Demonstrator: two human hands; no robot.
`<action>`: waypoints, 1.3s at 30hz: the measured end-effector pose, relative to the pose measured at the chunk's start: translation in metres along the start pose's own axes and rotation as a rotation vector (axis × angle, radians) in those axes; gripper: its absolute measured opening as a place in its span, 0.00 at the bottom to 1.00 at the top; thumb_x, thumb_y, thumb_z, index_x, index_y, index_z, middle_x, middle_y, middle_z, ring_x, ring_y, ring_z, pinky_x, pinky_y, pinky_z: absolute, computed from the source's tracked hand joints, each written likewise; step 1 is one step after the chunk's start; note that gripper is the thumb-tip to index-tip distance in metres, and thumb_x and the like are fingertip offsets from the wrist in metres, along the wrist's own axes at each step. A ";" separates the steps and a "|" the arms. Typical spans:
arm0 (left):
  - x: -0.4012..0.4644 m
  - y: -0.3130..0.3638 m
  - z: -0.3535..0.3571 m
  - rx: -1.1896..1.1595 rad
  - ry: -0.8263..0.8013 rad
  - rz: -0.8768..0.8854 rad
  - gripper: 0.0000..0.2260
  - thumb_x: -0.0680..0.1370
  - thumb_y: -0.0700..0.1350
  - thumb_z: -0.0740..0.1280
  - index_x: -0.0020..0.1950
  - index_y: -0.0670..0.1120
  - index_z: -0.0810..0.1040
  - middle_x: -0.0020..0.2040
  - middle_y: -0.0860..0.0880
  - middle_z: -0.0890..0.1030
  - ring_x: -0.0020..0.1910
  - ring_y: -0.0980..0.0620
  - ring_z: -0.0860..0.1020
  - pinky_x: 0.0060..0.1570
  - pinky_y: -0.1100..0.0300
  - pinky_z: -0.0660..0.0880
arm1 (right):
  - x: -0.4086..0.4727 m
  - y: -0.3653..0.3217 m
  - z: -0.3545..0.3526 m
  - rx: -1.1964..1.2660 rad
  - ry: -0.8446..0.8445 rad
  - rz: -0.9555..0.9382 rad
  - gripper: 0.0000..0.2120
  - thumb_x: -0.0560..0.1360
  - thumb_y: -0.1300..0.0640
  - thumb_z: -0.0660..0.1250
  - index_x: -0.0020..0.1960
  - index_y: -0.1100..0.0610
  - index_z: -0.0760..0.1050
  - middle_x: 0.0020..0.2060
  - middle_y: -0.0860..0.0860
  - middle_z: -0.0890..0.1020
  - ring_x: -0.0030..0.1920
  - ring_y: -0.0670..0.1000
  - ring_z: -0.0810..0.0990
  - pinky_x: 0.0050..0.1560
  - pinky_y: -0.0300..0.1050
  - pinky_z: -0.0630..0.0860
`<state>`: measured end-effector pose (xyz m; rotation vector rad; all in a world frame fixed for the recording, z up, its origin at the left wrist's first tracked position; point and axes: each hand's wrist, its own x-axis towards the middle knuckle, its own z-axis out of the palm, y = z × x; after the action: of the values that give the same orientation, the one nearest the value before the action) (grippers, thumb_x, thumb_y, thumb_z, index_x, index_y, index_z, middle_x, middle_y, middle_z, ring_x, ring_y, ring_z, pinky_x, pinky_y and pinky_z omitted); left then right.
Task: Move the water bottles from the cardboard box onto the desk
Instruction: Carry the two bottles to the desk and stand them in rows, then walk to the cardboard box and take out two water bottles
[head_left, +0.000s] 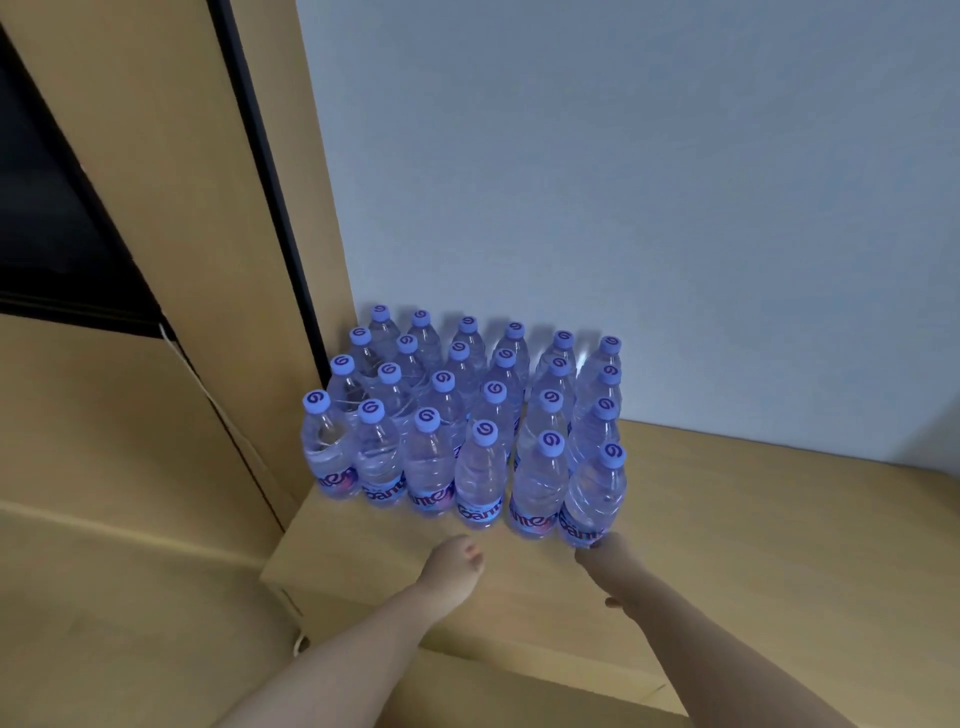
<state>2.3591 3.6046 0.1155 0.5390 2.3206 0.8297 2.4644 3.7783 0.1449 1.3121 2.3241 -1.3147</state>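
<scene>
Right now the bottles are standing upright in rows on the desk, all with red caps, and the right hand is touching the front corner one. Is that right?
Not quite. The head view shows the bottles have blue-purple caps, not red. They do stand upright in rows on the desk, and the right hand touches the front corner bottle.

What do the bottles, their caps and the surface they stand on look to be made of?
Water bottles: clear thin plastic, glossy; ribbed walls show the water through. The right hand touches the nearest one's base.
Caps: opaque plastic, lilac, matte, with a printed swirl.
Desk: looks like wood-effect laminate or veneer, smooth and tan; the grain is too blurred to tell which.
</scene>
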 end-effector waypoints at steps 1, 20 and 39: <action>-0.007 -0.008 -0.003 0.040 -0.011 -0.035 0.11 0.80 0.42 0.59 0.38 0.47 0.67 0.40 0.50 0.73 0.46 0.50 0.71 0.43 0.59 0.65 | -0.004 0.002 0.002 -0.053 -0.028 -0.020 0.03 0.77 0.62 0.60 0.50 0.61 0.71 0.38 0.54 0.69 0.40 0.53 0.68 0.37 0.41 0.66; -0.204 -0.166 -0.083 -0.139 0.230 -0.587 0.12 0.80 0.40 0.59 0.38 0.40 0.75 0.29 0.55 0.64 0.44 0.51 0.73 0.30 0.62 0.64 | -0.099 -0.093 0.177 -0.582 -0.442 -0.497 0.16 0.78 0.52 0.63 0.61 0.61 0.74 0.58 0.55 0.78 0.54 0.53 0.76 0.46 0.38 0.67; -0.395 -0.419 -0.260 -0.277 0.565 -1.034 0.17 0.81 0.43 0.57 0.67 0.38 0.72 0.65 0.40 0.75 0.63 0.43 0.75 0.60 0.56 0.72 | -0.239 -0.300 0.482 -0.873 -0.677 -0.898 0.19 0.80 0.51 0.61 0.63 0.64 0.74 0.58 0.60 0.79 0.58 0.57 0.79 0.51 0.43 0.73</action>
<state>2.4061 2.9755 0.1546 -1.0677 2.4069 0.7781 2.2568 3.1987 0.1639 -0.4201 2.4463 -0.5103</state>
